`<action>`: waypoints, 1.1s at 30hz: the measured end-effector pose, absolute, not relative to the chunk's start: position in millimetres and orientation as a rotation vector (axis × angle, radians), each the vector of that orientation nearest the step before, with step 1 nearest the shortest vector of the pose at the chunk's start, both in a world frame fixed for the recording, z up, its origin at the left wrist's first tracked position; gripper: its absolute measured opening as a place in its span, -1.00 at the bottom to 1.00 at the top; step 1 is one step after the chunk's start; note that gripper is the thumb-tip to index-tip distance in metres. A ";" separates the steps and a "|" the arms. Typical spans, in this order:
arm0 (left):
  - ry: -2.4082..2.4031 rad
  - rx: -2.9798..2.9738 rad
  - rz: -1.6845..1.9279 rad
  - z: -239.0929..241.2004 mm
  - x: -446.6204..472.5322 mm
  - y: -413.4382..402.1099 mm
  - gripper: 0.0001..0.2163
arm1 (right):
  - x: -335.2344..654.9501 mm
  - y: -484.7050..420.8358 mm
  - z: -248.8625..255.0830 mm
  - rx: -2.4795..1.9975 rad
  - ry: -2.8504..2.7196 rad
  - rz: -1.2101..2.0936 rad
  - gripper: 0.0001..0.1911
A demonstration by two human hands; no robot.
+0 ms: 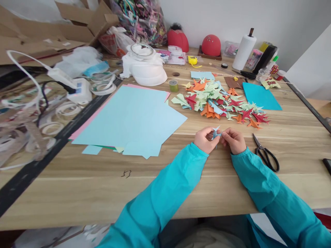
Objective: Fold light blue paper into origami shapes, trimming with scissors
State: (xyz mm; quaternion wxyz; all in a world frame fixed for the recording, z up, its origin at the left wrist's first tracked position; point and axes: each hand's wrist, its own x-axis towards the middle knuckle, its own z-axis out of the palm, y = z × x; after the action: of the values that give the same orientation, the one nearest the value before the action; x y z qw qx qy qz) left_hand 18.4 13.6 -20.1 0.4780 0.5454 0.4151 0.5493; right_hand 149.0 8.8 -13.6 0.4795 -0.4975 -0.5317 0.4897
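Note:
Between my two hands is a small light-blue folded paper crane (215,133), held above the wooden table. My left hand (204,139) is closed on its left side, thumb and fingers pinching the paper. From the other side, my right hand (234,140) pinches an end of it between thumb and forefinger. Just beyond lies a heap of folded paper cranes (210,91) in green, orange, red and blue. Black-handled scissors (266,153) rest to the right of my right hand, blades pointing away from me.
Large light-blue paper sheets (124,117) lie at left. A green thread spool (173,85) and a yellow tape measure (192,60) stand farther back. Turquoise paper (261,96) lies right of the heap. A power strip (80,91) with cords and a cardboard box (77,26) occupy the left side.

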 end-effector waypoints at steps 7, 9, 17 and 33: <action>1.051 1.286 1.310 -17.6 19.4 13.8 -0.81 | 147.7 8.0 -12.6 -1.209 -1.303 1.171 -0.66; 1.074 1.288 1.307 -16.2 18.9 13.5 -0.81 | 147.3 8.2 -12.2 -1.212 -1.272 1.224 -0.66; 1.108 1.225 1.334 -14.3 17.2 15.5 -0.81 | 144.7 6.9 -6.4 -1.242 -1.160 1.172 -0.63; 1.085 1.218 1.263 -11.1 17.2 13.7 -0.77 | 147.8 7.6 -7.9 -1.216 -1.150 1.266 -0.67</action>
State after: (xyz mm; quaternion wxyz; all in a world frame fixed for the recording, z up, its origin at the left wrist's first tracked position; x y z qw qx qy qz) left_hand 17.2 13.7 -11.1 0.5137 0.5065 0.4512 0.5254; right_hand 147.8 7.6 -7.9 0.4983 -0.5022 -0.4752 0.5232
